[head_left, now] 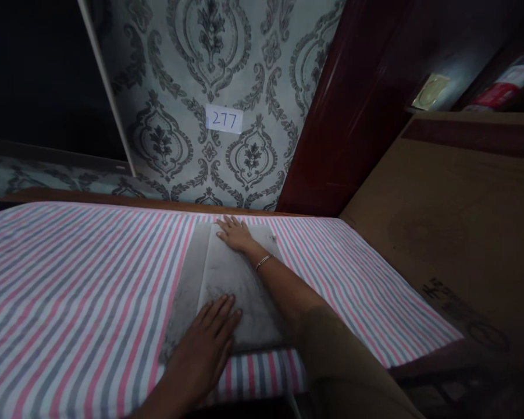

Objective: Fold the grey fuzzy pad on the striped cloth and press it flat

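Note:
A grey folded cloth [239, 279] lies flat on the table, with a lengthwise fold line left of its middle and a small dark mark near its far right corner. My left hand [209, 334] rests palm down on its near part, the fingers stretched out. Across the far edge of the cloth, my right hand [236, 234] lies flat with its fingers spread, a thin bracelet on the wrist. Neither hand grips anything. The right forearm hides part of the cloth's right side.
A pink, grey and white striped tablecloth [91, 279] covers the table. Behind it stands a patterned wall with a paper label [224, 119] reading 277. A dark screen [47, 75] is at the left; a large cardboard box [453, 215] borders the right side.

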Tool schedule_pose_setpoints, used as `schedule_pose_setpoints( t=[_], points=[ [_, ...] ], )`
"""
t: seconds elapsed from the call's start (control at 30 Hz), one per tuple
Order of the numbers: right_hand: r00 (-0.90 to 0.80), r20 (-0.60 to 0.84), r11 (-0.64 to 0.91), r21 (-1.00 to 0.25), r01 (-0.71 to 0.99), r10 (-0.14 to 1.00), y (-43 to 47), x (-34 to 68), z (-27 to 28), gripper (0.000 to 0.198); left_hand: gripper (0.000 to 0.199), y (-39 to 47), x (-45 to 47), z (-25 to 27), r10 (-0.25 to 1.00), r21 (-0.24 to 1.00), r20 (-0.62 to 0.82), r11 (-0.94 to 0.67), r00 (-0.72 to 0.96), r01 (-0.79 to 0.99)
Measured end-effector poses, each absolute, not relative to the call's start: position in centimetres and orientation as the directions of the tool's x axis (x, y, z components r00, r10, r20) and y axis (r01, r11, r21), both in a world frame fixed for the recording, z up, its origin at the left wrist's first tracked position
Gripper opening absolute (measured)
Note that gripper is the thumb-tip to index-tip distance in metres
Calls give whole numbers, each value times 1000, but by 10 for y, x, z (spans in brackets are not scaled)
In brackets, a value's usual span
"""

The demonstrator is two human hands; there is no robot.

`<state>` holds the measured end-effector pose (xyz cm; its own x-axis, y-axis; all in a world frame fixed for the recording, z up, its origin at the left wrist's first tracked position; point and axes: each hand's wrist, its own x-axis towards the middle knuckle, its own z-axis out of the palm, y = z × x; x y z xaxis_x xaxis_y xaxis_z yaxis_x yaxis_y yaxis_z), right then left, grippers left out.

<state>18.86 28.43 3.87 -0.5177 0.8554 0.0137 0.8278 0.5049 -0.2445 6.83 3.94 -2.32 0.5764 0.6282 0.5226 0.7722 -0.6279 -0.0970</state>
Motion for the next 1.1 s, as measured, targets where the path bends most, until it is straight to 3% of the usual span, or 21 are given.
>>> schedule_pose_setpoints(
  t=[0.1,0.23,0.33,0.43,0.47,0.53,0.63,0.73,0.87,1.1],
  points=[
    [-538,55,534,-240,810,841,262,196,48,59,43,37,69,-21,640,-26,529,-645,558,764],
    [-665,166,682,-272,678,728,203,216,46,48,35,30,65,-22,574,60,654,-689,492,723],
    [-791,225,818,-252,517,569,147,232,33,40,35,23,57,-14,579,245,761,-674,292,697],
    [-889,249,918,-208,338,384,105,239,20,40,37,24,48,12,676,461,731,-590,93,663],
    [-910,238,934,-197,297,339,96,240,18,41,38,28,46,23,710,494,695,-589,118,639],
    [-932,201,944,-198,263,302,87,240,16,43,43,42,46,39,764,520,561,-625,319,582],
    [-940,126,927,-249,281,319,85,238,18,40,53,74,52,45,718,528,284,-671,636,521],
    [-943,80,911,-294,289,324,85,237,23,46,55,113,58,33,634,425,89,-721,768,547],
    [-952,85,915,-310,257,296,82,238,29,56,61,166,59,18,668,246,32,-726,744,642],
    [-956,91,914,-328,237,280,82,239,36,55,66,240,58,20,809,148,2,-582,588,800]
  ],
)
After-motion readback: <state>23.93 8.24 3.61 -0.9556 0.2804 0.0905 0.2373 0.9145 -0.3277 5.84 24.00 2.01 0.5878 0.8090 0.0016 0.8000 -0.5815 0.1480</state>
